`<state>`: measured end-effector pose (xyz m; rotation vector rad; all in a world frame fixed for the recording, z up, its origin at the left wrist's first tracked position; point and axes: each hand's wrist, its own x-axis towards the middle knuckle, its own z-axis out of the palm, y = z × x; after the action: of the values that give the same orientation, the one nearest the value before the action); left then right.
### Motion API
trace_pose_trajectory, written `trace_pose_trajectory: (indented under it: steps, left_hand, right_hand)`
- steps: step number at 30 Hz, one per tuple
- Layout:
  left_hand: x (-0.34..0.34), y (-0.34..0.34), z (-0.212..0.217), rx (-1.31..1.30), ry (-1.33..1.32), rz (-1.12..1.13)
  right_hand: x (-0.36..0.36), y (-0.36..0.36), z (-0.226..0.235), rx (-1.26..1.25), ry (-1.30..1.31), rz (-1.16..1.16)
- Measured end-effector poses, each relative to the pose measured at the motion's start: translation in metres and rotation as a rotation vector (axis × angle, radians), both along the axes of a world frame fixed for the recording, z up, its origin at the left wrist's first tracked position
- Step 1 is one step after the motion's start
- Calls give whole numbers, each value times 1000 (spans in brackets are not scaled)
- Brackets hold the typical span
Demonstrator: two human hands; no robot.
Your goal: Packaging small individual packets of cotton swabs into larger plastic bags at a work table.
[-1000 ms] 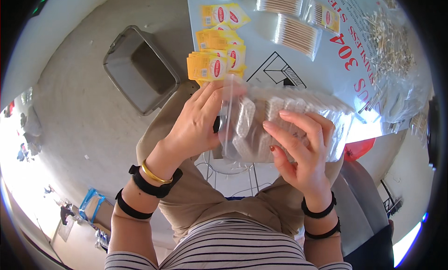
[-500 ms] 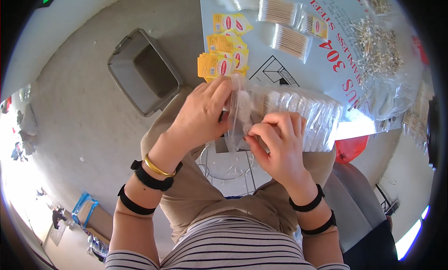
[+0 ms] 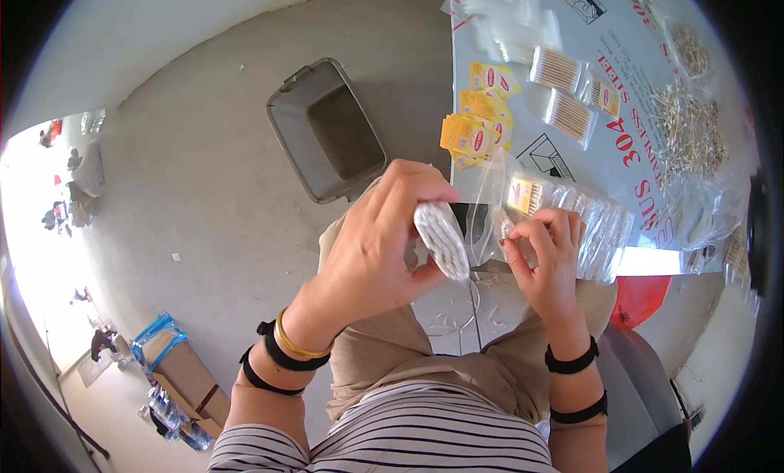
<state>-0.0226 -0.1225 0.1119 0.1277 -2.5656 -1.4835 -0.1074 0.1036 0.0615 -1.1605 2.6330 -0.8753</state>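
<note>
A pack of cotton swabs (image 3: 442, 240) is gripped in my left hand (image 3: 367, 240), its white tips facing up, just off the table's edge. My right hand (image 3: 551, 256) pinches the edge of a large clear plastic bag (image 3: 600, 236) between thumb and fingertips. Several packs of swabs stand in a row inside that bag, which lies along the near edge of the table (image 3: 523, 138). A yellow label shows on the pack nearest its mouth. Beyond it lie stacks of yellow cards (image 3: 469, 134) and clear packets of wooden-stick swabs (image 3: 569, 118).
Loose cotton swabs (image 3: 690, 138) form a heap at the table's right. Clear plastic bags (image 3: 510, 24) lie at its far end. A grey bin (image 3: 291, 146) stands on the floor to the left, and a red object (image 3: 641, 301) shows below the table's right corner.
My left hand has come away from the bag's mouth, leftward and toward me, with the pack of swabs in it. My right hand stays on the bag. The whole view has shifted.
</note>
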Motion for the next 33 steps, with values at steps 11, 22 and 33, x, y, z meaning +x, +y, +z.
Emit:
trace_pose_trajectory:
  steps: [11, 22, 33]
  left_hand:
    - [21, 7, 46, -62, 32, 4]
    - [47, 38, 88, -5, 52, 85]
    - [97, 77, 154, -28, 537, 57]
  right_hand:
    - [5, -2, 7, -15, 9, -1]
    - [30, -10, 144, -564, -493, 40]
    - [92, 25, 235, -474, -10, 219]
